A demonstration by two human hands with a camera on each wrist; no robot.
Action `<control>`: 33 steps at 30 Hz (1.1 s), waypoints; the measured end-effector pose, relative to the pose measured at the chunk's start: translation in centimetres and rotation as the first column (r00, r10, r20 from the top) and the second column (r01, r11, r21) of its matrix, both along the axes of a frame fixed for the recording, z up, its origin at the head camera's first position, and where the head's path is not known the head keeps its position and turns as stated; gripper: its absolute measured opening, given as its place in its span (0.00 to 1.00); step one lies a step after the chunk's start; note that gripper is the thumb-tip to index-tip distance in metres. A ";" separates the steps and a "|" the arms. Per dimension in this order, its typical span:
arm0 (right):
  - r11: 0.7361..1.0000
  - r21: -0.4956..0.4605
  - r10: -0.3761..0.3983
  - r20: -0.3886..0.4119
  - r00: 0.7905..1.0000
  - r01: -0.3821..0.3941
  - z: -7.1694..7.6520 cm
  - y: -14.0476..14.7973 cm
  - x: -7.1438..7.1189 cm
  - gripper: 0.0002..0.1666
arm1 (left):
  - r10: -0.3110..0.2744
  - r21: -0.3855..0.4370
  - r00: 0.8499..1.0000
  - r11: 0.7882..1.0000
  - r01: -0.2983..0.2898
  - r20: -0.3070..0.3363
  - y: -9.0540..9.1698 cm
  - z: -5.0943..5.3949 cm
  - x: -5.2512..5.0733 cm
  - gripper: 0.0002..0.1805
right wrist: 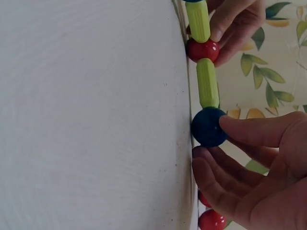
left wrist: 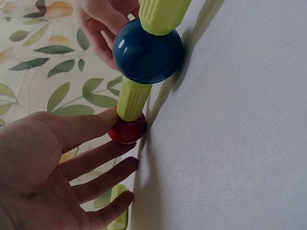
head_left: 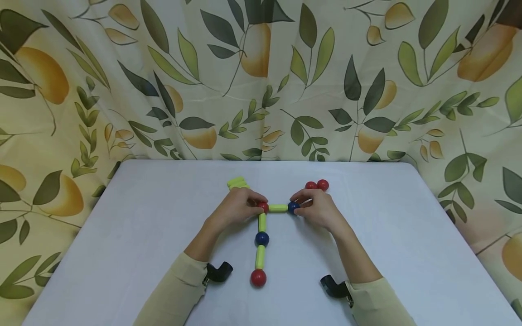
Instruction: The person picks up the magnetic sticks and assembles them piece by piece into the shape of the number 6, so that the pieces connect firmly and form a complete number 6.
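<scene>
Yellow-green ribbed rod (head_left: 278, 208) lies left-to-right on the white table (head_left: 122, 226), midway between left hand (head_left: 240, 206), pinching the adjoining glossy red ball (head_left: 264, 207), and right hand (head_left: 320, 210), pinching the glossy dark-blue ball (head_left: 292, 208).

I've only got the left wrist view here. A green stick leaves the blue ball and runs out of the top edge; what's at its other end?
Observer: A red ball, on the side nearest the person.
Operator: I see part of the right hand in the background, but what is it holding?
Observer: A second blue ball, pinched between thumb and fingers.
Operator: Any other balls past that hand?
Observer: Yes, two more red balls, side by side on the table just beyond it, one partly hidden by the hand.
</scene>
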State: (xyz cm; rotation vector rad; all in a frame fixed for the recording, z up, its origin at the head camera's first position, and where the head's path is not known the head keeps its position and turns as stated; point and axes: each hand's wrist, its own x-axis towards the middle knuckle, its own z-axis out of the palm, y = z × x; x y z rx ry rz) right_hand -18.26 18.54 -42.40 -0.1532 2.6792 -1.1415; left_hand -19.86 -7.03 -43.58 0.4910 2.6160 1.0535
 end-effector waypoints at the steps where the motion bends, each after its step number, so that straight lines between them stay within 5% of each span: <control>1: 1.000 0.001 0.002 -0.002 1.000 -0.002 -0.1 0.0 0.0 0.17 | 0.002 -0.002 1.000 1.000 -0.002 0.000 0.0 0.0 0.0 0.16; 19: 1.000 0.010 0.011 -0.020 1.000 -0.011 -0.3 0.1 -0.2 0.16 | 0.000 0.014 1.000 1.000 0.000 -0.012 -0.2 0.1 0.0 0.19; 26: 1.000 0.005 0.004 -0.007 1.000 -0.004 -0.2 0.2 -0.1 0.16 | 0.086 0.011 0.994 0.996 -0.086 -0.071 -0.7 0.4 -0.1 0.14; 33: 1.000 0.002 -0.004 0.006 1.000 0.004 -0.1 0.1 0.0 0.17 | 0.178 0.020 0.966 0.984 -0.177 -0.189 -2.4 0.2 -0.9 0.13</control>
